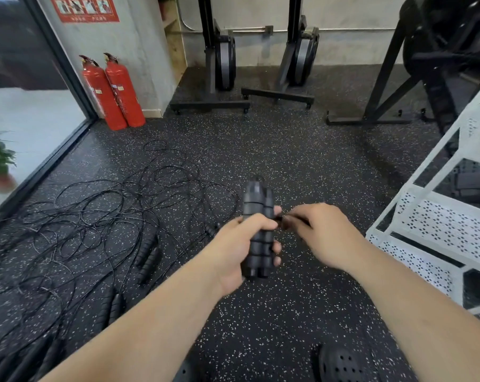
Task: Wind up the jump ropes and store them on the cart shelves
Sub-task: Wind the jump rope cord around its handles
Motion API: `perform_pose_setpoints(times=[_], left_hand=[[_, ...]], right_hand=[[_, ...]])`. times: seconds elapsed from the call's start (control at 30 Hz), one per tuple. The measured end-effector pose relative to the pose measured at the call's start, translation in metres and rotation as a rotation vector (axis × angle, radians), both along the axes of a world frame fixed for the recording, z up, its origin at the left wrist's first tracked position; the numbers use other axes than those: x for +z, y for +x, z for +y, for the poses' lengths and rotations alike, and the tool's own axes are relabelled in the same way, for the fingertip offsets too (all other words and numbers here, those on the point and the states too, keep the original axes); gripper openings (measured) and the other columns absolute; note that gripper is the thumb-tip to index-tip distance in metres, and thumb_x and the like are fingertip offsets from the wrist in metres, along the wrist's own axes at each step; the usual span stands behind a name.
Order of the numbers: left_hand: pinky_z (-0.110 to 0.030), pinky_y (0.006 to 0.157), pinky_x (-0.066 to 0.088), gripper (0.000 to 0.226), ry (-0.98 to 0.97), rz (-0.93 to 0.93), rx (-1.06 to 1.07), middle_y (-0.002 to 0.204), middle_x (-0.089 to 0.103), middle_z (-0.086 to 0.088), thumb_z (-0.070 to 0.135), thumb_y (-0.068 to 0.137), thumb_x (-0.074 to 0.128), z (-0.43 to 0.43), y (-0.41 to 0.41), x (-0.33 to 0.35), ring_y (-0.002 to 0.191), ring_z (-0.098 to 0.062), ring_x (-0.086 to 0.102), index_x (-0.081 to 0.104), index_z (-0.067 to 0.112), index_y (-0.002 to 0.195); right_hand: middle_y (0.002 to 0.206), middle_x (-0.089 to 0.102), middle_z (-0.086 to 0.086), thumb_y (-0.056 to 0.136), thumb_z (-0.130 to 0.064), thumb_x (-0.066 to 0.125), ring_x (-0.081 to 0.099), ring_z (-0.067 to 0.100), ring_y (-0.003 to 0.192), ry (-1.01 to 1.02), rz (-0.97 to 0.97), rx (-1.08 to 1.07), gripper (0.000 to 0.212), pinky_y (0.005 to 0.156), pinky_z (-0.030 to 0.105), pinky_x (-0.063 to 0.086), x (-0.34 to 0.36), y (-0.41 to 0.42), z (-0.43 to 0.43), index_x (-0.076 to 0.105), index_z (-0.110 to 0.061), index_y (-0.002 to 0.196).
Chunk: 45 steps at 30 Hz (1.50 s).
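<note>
- Open room: the speckled black rubber floor [302, 161] is lying bare from the hands out to the two upright black rowing machines [223, 59] at the far wall.
- Edges: a white perforated metal cart [440, 224] is closing off the right side, its shelves near the right hand. A dark-framed glass wall [26, 119] is closing off the left.
- A tangle of thin black jump-rope cords [104, 210] is spreading over the floor on the left, with loose black handles [148, 257] lying in it.
- The left hand [233, 249] is gripping a pair of black ribbed jump-rope handles [256, 199], fingers curled round their middle. The pair is being held in the air at centre view, left of the cart.
- Axis: the two handles are lying side by side and parallel, long axis near-vertical in the view. The upper ends are pointing away toward the far wall, the lower ends back toward the person.
- The right hand [327, 235] is pinching a short length of black cord [281, 217] just beside the handles, close to the left thumb.
- Hidden: the left hand is covering the handles' middle. The cord's path round them is blurring, so any wraps cannot be told.
- Cut off: the frame is cropping the cart at the right and a black perforated shoe [340, 365] at the bottom. The dark items on the cart's middle shelf are too dim to identify.
</note>
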<state>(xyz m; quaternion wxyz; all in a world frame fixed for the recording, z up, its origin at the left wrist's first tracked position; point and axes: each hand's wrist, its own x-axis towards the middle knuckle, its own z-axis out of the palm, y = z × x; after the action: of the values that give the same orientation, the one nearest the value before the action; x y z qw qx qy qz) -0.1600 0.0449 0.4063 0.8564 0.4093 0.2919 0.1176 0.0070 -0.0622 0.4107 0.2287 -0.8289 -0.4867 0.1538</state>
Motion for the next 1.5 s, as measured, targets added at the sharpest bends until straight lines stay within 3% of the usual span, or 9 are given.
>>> perform_pose_setpoints(times=[0.37, 0.5, 0.6, 0.77, 0.9, 1.07, 1.17, 1.23, 1.5], left_hand=[[-0.037, 0.067, 0.056, 0.044, -0.049, -0.056, 0.288, 0.117, 0.066, -0.011, 0.008, 0.091, 0.067, 0.048, -0.011, 0.014, 0.070, -0.018, 0.060, 0.068, 0.011, 0.135], [-0.038, 0.067, 0.056, 0.044, -0.031, -0.020, 0.107, 0.123, 0.075, -0.011, 0.010, 0.094, 0.064, 0.021, -0.007, 0.012, 0.071, -0.018, 0.060, 0.068, 0.017, 0.138], [-0.037, 0.065, 0.054, 0.041, -0.031, -0.007, 0.012, 0.101, 0.073, -0.006, 0.010, 0.098, 0.061, 0.002, -0.001, 0.009, 0.069, -0.019, 0.059, 0.067, 0.013, 0.139], [-0.037, 0.068, 0.053, 0.043, 0.030, -0.040, 0.071, 0.136, 0.073, -0.002, 0.012, 0.101, 0.058, 0.023, -0.004, 0.013, 0.073, -0.017, 0.057, 0.058, 0.014, 0.144], [-0.037, 0.068, 0.054, 0.044, 0.074, -0.036, 0.073, 0.136, 0.074, -0.002, 0.013, 0.100, 0.061, 0.027, -0.007, 0.018, 0.074, -0.019, 0.057, 0.060, 0.015, 0.143], [-0.041, 0.074, 0.053, 0.036, 0.485, 0.183, -0.036, 0.108, 0.080, -0.013, 0.011, 0.096, 0.067, 0.042, -0.016, 0.028, 0.073, -0.021, 0.058, 0.064, 0.021, 0.131], [-0.032, 0.069, 0.054, 0.039, 1.259, 0.500, -0.130, 0.087, 0.073, 0.010, 0.024, 0.087, 0.073, 0.053, -0.027, 0.029, 0.068, -0.008, 0.062, 0.061, 0.037, 0.122], [-0.034, 0.078, 0.056, 0.058, 1.656, 0.664, -0.250, 0.102, 0.067, 0.020, 0.034, 0.085, 0.073, 0.052, -0.032, 0.030, 0.086, -0.010, 0.064, 0.049, 0.050, 0.135], [-0.040, 0.087, 0.056, 0.064, 1.808, 0.524, -0.261, 0.112, 0.063, 0.019, 0.037, 0.082, 0.076, 0.045, -0.031, 0.031, 0.102, -0.013, 0.062, 0.043, 0.052, 0.135]], right_hand=[[0.063, 0.062, -0.006, 0.109, -0.048, 0.049, 0.053, 0.013, 0.052, -0.051, 0.093, 0.033, 0.028, 0.055, 0.035, 0.048, 0.008, 0.007, -0.007, 0.068, -0.036, 0.094], [0.065, 0.061, -0.007, 0.111, -0.044, 0.048, 0.046, 0.006, 0.048, 0.016, 0.031, 0.038, 0.027, 0.046, 0.023, 0.034, 0.005, -0.003, -0.002, 0.067, -0.032, 0.096], [0.079, 0.070, -0.009, 0.110, -0.039, 0.053, 0.061, 0.007, 0.061, 0.019, 0.009, 0.111, 0.018, 0.058, 0.027, 0.047, 0.000, -0.012, 0.002, 0.069, -0.037, 0.117], [0.075, 0.065, -0.009, 0.106, -0.047, 0.058, 0.058, 0.006, 0.059, -0.027, -0.002, 0.099, 0.015, 0.052, 0.025, 0.036, 0.007, -0.004, 0.000, 0.063, -0.034, 0.110], [0.074, 0.066, -0.012, 0.108, -0.045, 0.055, 0.055, 0.003, 0.054, 0.082, -0.002, 0.026, 0.012, 0.049, 0.019, 0.035, 0.016, -0.002, -0.002, 0.065, -0.039, 0.106], [0.077, 0.068, -0.014, 0.110, -0.040, 0.051, 0.058, 0.004, 0.057, 0.320, -0.153, -0.230, 0.023, 0.057, 0.023, 0.042, 0.021, 0.013, -0.008, 0.072, -0.031, 0.110], [0.093, 0.073, -0.003, 0.113, -0.040, 0.040, 0.066, 0.024, 0.084, 0.276, -0.324, -0.394, 0.036, 0.077, 0.041, 0.055, 0.019, 0.031, -0.016, 0.073, -0.026, 0.118], [0.103, 0.073, 0.007, 0.112, -0.037, 0.036, 0.061, 0.032, 0.093, 0.169, -0.422, -0.444, 0.042, 0.080, 0.045, 0.054, 0.016, 0.039, -0.021, 0.074, -0.021, 0.121], [0.145, 0.061, -0.018, 0.110, -0.052, 0.030, 0.055, 0.002, 0.132, 0.193, 0.005, -0.048, 0.050, 0.111, 0.030, 0.043, 0.041, -0.005, -0.014, 0.058, -0.034, 0.148]])
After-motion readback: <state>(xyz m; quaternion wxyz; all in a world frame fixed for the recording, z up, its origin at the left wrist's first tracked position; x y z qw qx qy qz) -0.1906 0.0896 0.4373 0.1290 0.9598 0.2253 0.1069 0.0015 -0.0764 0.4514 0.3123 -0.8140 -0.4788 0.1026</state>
